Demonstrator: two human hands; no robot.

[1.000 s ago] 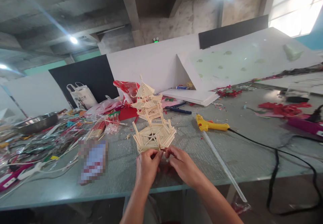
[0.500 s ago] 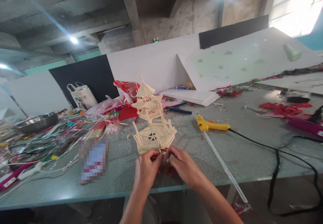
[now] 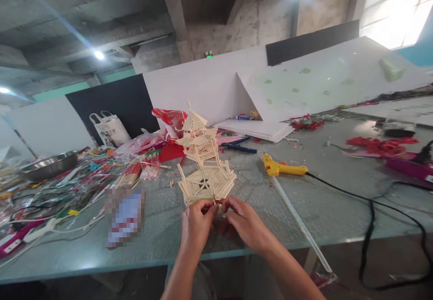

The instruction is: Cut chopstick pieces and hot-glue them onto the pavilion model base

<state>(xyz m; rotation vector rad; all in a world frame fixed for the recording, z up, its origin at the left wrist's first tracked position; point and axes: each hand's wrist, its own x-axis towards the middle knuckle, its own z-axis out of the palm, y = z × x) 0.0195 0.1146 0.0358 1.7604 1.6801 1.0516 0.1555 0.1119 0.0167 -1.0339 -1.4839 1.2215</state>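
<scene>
A small pagoda model (image 3: 203, 164) built of pale wooden sticks stands on the grey-green table (image 3: 162, 237) in front of me. My left hand (image 3: 196, 225) and my right hand (image 3: 245, 221) meet just below the model's lowest tier. Both have their fingers curled in a pinch at that front edge. What the fingertips pinch is too small to make out; it may be a stick at the base.
A yellow glue gun (image 3: 282, 168) with a black cord (image 3: 372, 210) lies to the right, a long clear glue stick (image 3: 301, 223) beside it. Blue pliers (image 3: 238, 145) lie behind. Left: stick bundles (image 3: 130, 173), wires, a steel bowl (image 3: 50, 164), a blurred packet (image 3: 124, 216). White boards (image 3: 257, 128) at the back.
Both hands have stayed at the model's base, with only slight shifts of the fingers. The model has not moved.
</scene>
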